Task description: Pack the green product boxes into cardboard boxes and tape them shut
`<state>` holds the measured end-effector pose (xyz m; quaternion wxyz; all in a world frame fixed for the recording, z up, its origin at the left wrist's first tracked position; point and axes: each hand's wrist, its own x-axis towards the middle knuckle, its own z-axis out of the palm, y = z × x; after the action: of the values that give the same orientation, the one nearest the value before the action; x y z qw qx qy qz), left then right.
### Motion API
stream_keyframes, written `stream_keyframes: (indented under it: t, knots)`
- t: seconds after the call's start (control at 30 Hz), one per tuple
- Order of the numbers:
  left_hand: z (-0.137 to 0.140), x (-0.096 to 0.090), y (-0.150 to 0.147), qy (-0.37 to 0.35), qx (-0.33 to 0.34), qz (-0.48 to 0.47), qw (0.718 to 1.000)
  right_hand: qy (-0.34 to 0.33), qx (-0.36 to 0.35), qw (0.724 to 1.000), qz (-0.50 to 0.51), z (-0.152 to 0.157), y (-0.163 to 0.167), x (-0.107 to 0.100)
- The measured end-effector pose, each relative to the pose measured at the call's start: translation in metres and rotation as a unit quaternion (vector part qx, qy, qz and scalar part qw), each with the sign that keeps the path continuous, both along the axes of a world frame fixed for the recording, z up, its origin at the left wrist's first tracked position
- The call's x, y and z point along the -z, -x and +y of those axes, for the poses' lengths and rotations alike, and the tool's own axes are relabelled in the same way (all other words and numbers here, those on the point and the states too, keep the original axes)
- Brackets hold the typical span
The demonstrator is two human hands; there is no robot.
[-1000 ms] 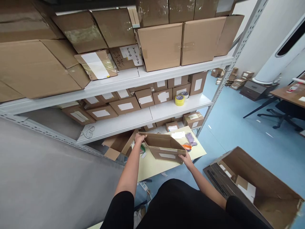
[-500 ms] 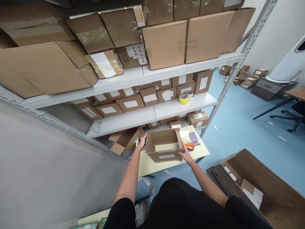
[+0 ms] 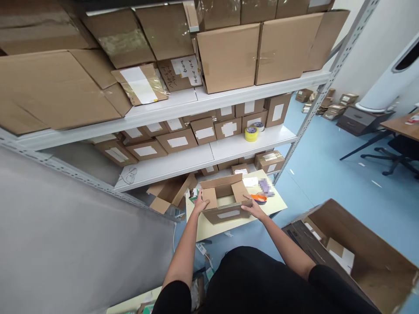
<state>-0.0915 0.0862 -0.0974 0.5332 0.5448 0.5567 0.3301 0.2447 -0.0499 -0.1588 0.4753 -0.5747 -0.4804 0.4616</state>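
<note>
A cardboard box [image 3: 212,216] with a white label on its near side sits on the pale yellow table [image 3: 209,231], top side up. Its two short end flaps tilt inward over the opening, and the bottom shows between them. At the box's left end my left hand [image 3: 199,204] holds the edge, thumb over the left flap. My right hand [image 3: 254,209] grips the near right corner beside the right flap. An orange-rimmed tape roll [image 3: 259,199] lies just past my right hand. White paper [image 3: 250,182] and a blurred purple item [image 3: 266,187] lie behind it.
Metal shelving [image 3: 170,109] full of cardboard boxes rises beyond the table. Yellow tape [image 3: 251,134] stands on its middle shelf. An open carton [image 3: 173,192] leans at the table's left. A big open carton [image 3: 376,244] stands on the floor at right. A power strip [image 3: 200,249] lies below.
The box's two end flaps have swung inward over the opening. My hands have shifted from the box's outer sides up to its top edges by the flaps.
</note>
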Motion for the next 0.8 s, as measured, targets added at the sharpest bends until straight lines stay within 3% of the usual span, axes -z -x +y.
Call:
stream_keyframes:
  t: [0.13, 0.3, 0.5, 0.67, 0.8]
  knots:
    - [0.019, -0.008, 0.005, -0.023, 0.007, 0.009, 1.000, 0.017, 0.015, 0.998, 0.066, -0.001, 0.007, -0.007]
    - [0.038, -0.011, 0.014, -0.029, 0.043, 0.013, 0.999, -0.013, 0.107, 0.989, 0.100, 0.004, 0.024, -0.009]
    - [0.015, 0.015, 0.026, 0.001, 0.047, -0.039, 0.998, 0.010, 0.139, 0.985, 0.102, 0.005, 0.038, -0.008]
    - [-0.002, 0.030, 0.021, -0.013, 0.047, 0.045, 0.998, 0.020, 0.163, 0.984, 0.062, 0.005, 0.051, -0.009]
    - [-0.004, 0.038, 0.019, 0.020, 0.020, 0.079, 0.996, 0.019, 0.168, 0.984, 0.052, 0.000, 0.060, -0.009]
